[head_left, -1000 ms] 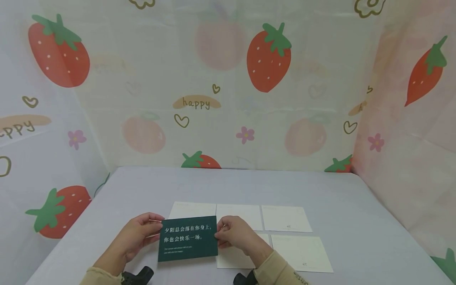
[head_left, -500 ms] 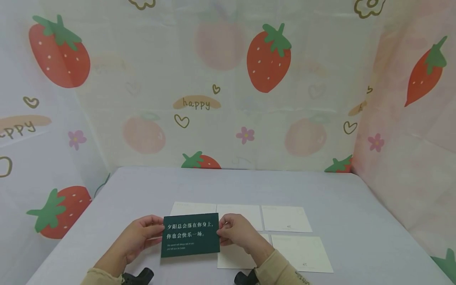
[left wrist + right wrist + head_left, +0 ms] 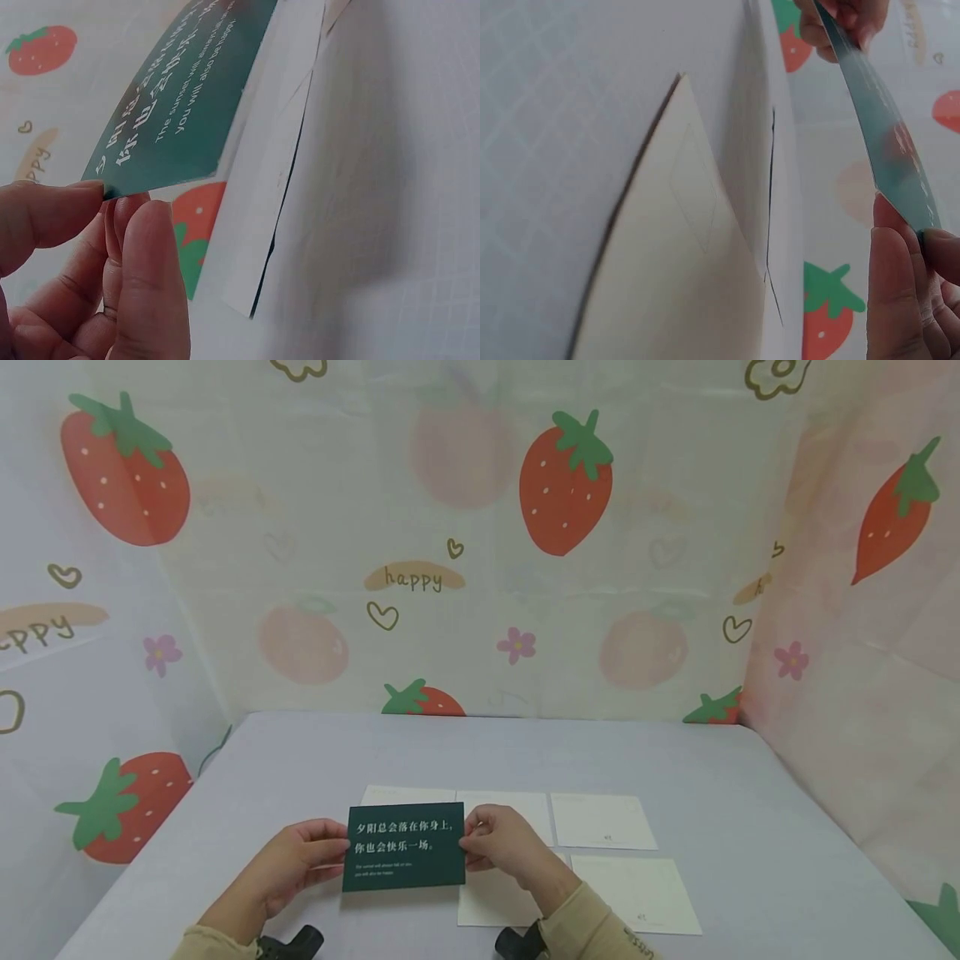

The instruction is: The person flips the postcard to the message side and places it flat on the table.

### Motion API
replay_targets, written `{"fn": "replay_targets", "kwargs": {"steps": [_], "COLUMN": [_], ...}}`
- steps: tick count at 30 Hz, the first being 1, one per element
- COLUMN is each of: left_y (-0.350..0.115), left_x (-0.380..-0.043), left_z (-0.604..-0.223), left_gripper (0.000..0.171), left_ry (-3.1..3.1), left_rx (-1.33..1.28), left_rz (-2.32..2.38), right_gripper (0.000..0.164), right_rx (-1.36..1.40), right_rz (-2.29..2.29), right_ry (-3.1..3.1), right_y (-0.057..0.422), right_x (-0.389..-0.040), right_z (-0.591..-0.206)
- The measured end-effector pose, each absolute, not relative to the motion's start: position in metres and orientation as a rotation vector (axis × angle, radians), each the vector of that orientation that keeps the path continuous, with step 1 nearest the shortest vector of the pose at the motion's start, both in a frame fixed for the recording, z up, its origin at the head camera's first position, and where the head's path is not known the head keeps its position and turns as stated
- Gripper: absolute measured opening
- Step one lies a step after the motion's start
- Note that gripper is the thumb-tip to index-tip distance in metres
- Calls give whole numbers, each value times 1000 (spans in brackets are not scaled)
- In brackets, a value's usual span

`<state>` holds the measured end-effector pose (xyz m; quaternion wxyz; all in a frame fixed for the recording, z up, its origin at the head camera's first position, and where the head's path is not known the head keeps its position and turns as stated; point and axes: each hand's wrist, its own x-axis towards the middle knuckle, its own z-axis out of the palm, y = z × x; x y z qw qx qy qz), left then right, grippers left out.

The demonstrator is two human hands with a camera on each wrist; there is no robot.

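Note:
A dark green postcard (image 3: pixel 405 868) with white Chinese and English lettering is held up above the table, its printed face toward the head camera. My left hand (image 3: pixel 300 864) pinches its left edge between thumb and fingers; the left wrist view shows the thumb on a corner of the postcard (image 3: pixel 187 112). At the opposite edge my right hand (image 3: pixel 506 852) pinches it as well, and the right wrist view shows the postcard (image 3: pixel 889 142) nearly edge-on. Behind and beneath it, several cream cards lie on the table in two rows, including a front right card (image 3: pixel 637 893); some are partly covered.
A white cloth covers the table (image 3: pixel 300 752). Strawberry-printed curtains (image 3: pixel 465 527) enclose the back and both sides. Black wrist devices, such as the left one (image 3: pixel 292 942), sit near the front edge of the head view.
Both hands keep their pinch on the green postcard. It has risen a little in the head view and shifted slightly to the right. The cream cards have stayed put.

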<state>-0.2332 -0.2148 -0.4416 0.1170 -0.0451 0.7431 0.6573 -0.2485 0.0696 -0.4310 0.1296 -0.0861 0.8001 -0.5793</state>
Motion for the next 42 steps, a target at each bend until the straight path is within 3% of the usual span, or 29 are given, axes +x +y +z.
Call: {"fn": "replay_targets", "kwargs": {"steps": [19,28,42], "left_y": [-216,-213,-214], "left_x": [-233,-233,-234], "left_z": [-439,-438,-439], "left_gripper": [19,17,25], "left_ry": [2201,2242,2283], "left_rx": [-87,-183,-183], "left_rz": [1900,1896,1876], "right_gripper": [8,9,8], "right_rx": [-272,-283,-294], "right_rz": [-1672,-1657,-1627], "right_ry": [2308,2337,2405], "right_y": [74,76,78], "right_x": [-252,-253,-254], "right_z": [-430,-428,-426]}}
